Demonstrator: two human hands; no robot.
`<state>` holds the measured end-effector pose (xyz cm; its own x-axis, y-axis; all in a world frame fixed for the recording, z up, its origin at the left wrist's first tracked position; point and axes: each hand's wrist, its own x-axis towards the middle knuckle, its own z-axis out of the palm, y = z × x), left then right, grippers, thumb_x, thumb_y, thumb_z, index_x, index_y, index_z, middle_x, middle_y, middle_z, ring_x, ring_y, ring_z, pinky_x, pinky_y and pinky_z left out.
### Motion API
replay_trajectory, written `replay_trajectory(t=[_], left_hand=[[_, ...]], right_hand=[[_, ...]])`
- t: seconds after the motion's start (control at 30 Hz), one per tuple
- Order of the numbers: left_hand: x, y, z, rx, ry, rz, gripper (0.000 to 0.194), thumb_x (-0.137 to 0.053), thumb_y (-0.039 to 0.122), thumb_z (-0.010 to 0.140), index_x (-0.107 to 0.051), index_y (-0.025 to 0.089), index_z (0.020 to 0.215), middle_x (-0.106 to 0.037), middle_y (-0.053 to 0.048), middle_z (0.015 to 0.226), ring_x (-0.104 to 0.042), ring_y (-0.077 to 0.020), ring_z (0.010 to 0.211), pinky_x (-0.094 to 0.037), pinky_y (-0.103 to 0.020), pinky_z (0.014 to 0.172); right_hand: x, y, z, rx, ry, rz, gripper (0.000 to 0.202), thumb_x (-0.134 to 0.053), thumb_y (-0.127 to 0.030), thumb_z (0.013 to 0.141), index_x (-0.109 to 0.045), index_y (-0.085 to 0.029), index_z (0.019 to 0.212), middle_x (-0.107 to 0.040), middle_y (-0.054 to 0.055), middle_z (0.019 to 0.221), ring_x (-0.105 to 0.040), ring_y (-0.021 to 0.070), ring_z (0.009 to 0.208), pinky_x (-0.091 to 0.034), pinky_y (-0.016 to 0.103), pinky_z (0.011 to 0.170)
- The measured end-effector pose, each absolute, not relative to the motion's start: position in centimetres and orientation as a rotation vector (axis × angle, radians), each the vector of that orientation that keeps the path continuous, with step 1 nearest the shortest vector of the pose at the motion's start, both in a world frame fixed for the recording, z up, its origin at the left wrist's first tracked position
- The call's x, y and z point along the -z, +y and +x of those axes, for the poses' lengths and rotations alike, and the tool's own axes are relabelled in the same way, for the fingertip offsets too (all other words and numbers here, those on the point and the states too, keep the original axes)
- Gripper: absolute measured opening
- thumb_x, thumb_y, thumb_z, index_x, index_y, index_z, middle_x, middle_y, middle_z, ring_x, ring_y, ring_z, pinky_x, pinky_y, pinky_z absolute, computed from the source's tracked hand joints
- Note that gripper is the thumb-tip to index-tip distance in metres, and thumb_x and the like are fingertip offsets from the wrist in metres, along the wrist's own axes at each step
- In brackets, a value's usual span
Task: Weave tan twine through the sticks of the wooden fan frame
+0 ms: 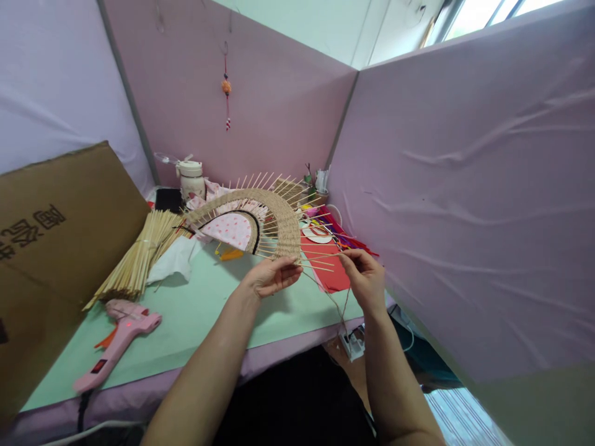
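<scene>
A fan-shaped woven piece (287, 224) with thin sticks radiating from its outer edge is held above the table. Its inner part is a half-round pink patterned panel (232, 230) with a black rim. My left hand (275, 276) grips the lower right end of the woven band, fingers closed round its edge. To the right, my right hand (365, 275) pinches a thin tan cord (320, 257), which runs taut toward the woven edge. Loose cord hangs below between the hands, down past the table edge.
A pink glue gun (123, 341) lies at the left front, near a bundle of sticks (139, 254), a white cloth (173, 263) and a cardboard box (60, 248). Behind are a bottle (191, 179) and red sheets (332, 275). Partition walls enclose the table (223, 310).
</scene>
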<state>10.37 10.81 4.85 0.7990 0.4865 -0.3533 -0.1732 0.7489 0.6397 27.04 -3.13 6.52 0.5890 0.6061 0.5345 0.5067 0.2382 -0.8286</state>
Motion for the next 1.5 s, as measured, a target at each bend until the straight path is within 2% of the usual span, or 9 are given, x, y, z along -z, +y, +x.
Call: replay_trajectory(t=[0.1, 0.2, 0.3, 0.6, 0.9, 1.13, 1.3, 1.5], left_hand=[[-5.2, 10.7, 10.3, -0.391, 0.576, 0.607, 0.010, -0.070, 0.010, 0.081, -0.063, 0.011, 0.074, -0.070, -0.005, 0.064, -0.070, -0.0125, 0.062, -0.058, -0.021, 0.065], [-5.6, 10.4, 10.3, -0.407, 0.605, 0.595, 0.013, -0.063, 0.007, 0.085, -0.063, 0.011, 0.073, -0.070, -0.006, 0.063, -0.070, -0.0125, 0.060, -0.058, -0.021, 0.062], [-5.9, 10.3, 10.3, -0.419, 0.623, 0.590, 0.019, -0.056, 0.006, 0.089, -0.064, 0.010, 0.072, -0.070, -0.006, 0.062, -0.070, -0.0129, 0.059, -0.057, -0.021, 0.061], [-6.0, 10.3, 10.2, -0.414, 0.621, 0.586, 0.021, -0.055, 0.005, 0.089, -0.064, 0.009, 0.071, -0.070, -0.007, 0.061, -0.070, -0.0133, 0.057, -0.057, -0.022, 0.060], [-5.8, 10.3, 10.2, -0.391, 0.592, 0.578, 0.019, -0.055, 0.005, 0.089, -0.064, 0.009, 0.073, -0.071, -0.008, 0.063, -0.070, -0.0133, 0.059, -0.057, -0.022, 0.062], [-5.7, 9.9, 10.2, -0.344, 0.554, 0.578, 0.017, -0.055, 0.007, 0.089, -0.064, 0.010, 0.074, -0.070, -0.006, 0.064, -0.070, -0.0137, 0.061, -0.056, -0.023, 0.064], [-5.2, 9.4, 10.7, -0.373, 0.500, 0.540, 0.013, -0.054, 0.005, 0.088, -0.065, 0.009, 0.082, -0.073, -0.008, 0.073, -0.071, -0.0148, 0.066, -0.057, -0.027, 0.069], [-5.1, 9.1, 11.1, -0.464, 0.486, 0.489, 0.011, -0.056, 0.005, 0.086, -0.066, 0.008, 0.084, -0.071, -0.008, 0.070, -0.067, -0.0126, 0.062, -0.055, -0.024, 0.066]], right_hand=[[-5.0, -1.8, 27.1, -0.154, -0.897, -1.413, 0.026, -0.071, -0.043, 0.076, -0.065, -0.017, 0.077, -0.055, -0.002, 0.062, -0.043, 0.0104, 0.055, -0.037, 0.025, 0.053], [-3.7, -1.2, 27.2, -0.273, -0.829, -1.394, 0.028, -0.072, -0.044, 0.074, -0.062, -0.017, 0.073, -0.045, -0.006, 0.054, -0.036, 0.0090, 0.050, -0.032, 0.024, 0.050], [-3.3, -1.0, 27.3, -0.311, -0.787, -1.299, 0.029, -0.073, -0.044, 0.074, -0.061, -0.018, 0.074, -0.042, -0.007, 0.052, -0.034, 0.0081, 0.048, -0.030, 0.023, 0.048], [-4.9, -2.6, 26.3, -0.056, -0.851, -1.302, 0.024, -0.071, -0.040, 0.076, -0.064, -0.017, 0.075, -0.052, -0.003, 0.062, -0.042, 0.0097, 0.055, -0.036, 0.024, 0.054], [-3.5, 0.5, 27.4, -0.200, -0.813, -1.378, 0.027, -0.076, -0.040, 0.068, -0.060, -0.017, 0.068, -0.049, -0.004, 0.060, -0.040, 0.0103, 0.058, -0.035, 0.025, 0.057], [-2.4, 5.4, 25.1, -0.289, -0.714, -1.365, 0.036, -0.075, -0.049, 0.062, -0.057, -0.017, 0.061, -0.055, -0.002, 0.058, -0.045, 0.0117, 0.057, -0.039, 0.026, 0.058], [-1.5, 6.3, 24.0, -0.384, -0.711, -1.321, 0.040, -0.074, -0.053, 0.062, -0.057, -0.017, 0.062, -0.055, -0.002, 0.059, -0.046, 0.0110, 0.055, -0.039, 0.026, 0.056], [-1.5, 5.9, 24.9, -0.354, -0.712, -1.353, 0.043, -0.076, -0.056, 0.061, -0.060, -0.016, 0.066, -0.059, -0.001, 0.061, -0.049, 0.0119, 0.058, -0.040, 0.027, 0.059]])
